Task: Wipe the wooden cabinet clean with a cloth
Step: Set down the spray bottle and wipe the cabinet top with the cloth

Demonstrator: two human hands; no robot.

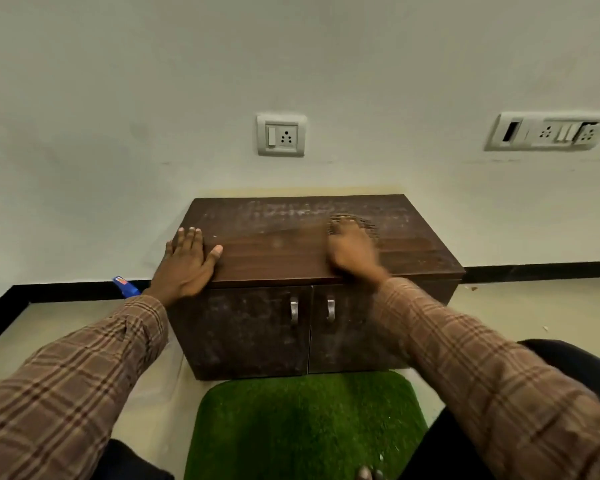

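- Nearest the camera: two forearms in brown plaid sleeves (84, 368) reach forward, with a green turf mat (302, 424) on the floor between them, its far edge meeting the foot of the cabinet.
- Left hand (186, 263) lies flat, palm down, fingers spread and thumb out, gripping nothing. It rests on the near left corner of the cabinet top, the heel of the palm over the front edge.
- Right hand (352, 249) is blurred. It presses down on a dark, mesh-textured cloth (355, 223), of which only a strip shows past the fingertips. Whether the fingers curl around the cloth or merely lie on it cannot be told.
- Wooden cabinet (281, 261): low, dark brown, set against the wall. The near part of the top looks clean and glossy; the far part carries pale dusty streaks.
- Two front doors, both closed, each with a metal handle (294, 310) near the centre seam. Contents hidden. The door faces look dull and smudged.
- Beyond the left wrist, a blue object (127, 285) lies by the black skirting; its kind is unclear.
- On the wall: a single socket plate (281, 135) above the cabinet and a wider switch panel (548, 131) to the right.
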